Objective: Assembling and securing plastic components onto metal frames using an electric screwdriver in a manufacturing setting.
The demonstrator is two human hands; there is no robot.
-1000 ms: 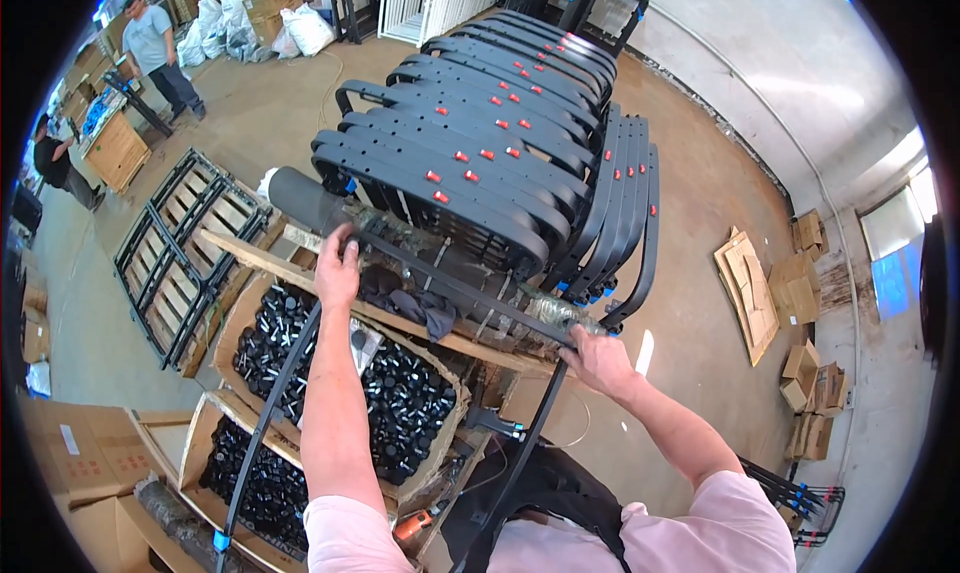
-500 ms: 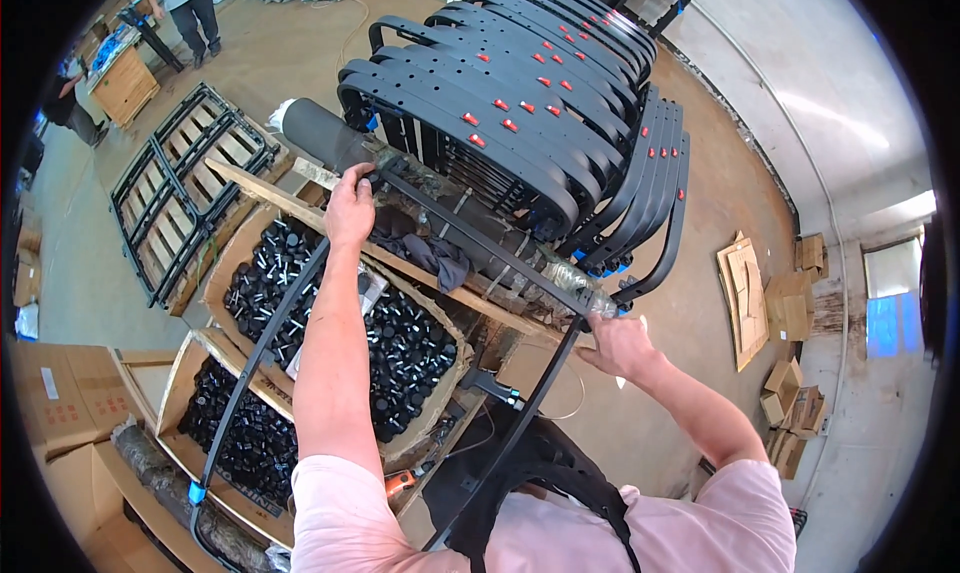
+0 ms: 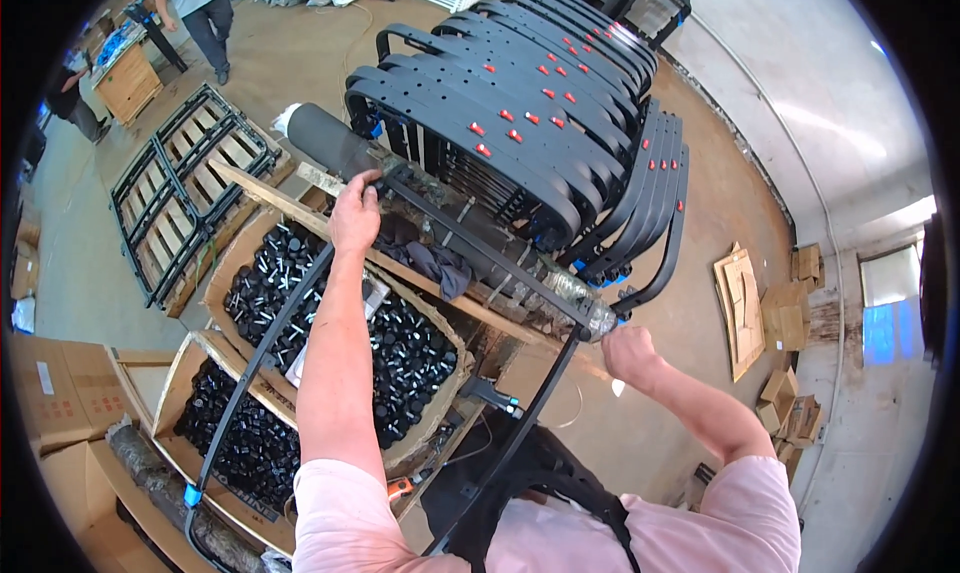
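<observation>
1. A bent black metal frame [image 3: 480, 235] lay across a wooden plank [image 3: 300, 213], its two long legs running down toward the person.
2. The left hand [image 3: 355, 216] was closed over the frame's upper left corner, fingers wrapped round the bar.
3. The right hand [image 3: 625, 353] was curled at the frame's right corner, beside the end of a taped cylinder [image 3: 560, 293]; whether it truly gripped the bar could not be told from this angle.
4. Just beyond the frame stood a stack of curved black frames [image 3: 520, 103] carrying small red clips.
5. Under the left forearm sat cardboard boxes of small black parts [image 3: 400, 343].
6. Further left, a black grid rack [image 3: 185, 188] lay on the concrete floor [image 3: 730, 163].
7. Another person [image 3: 200, 3] stood well apart at the top left.
</observation>
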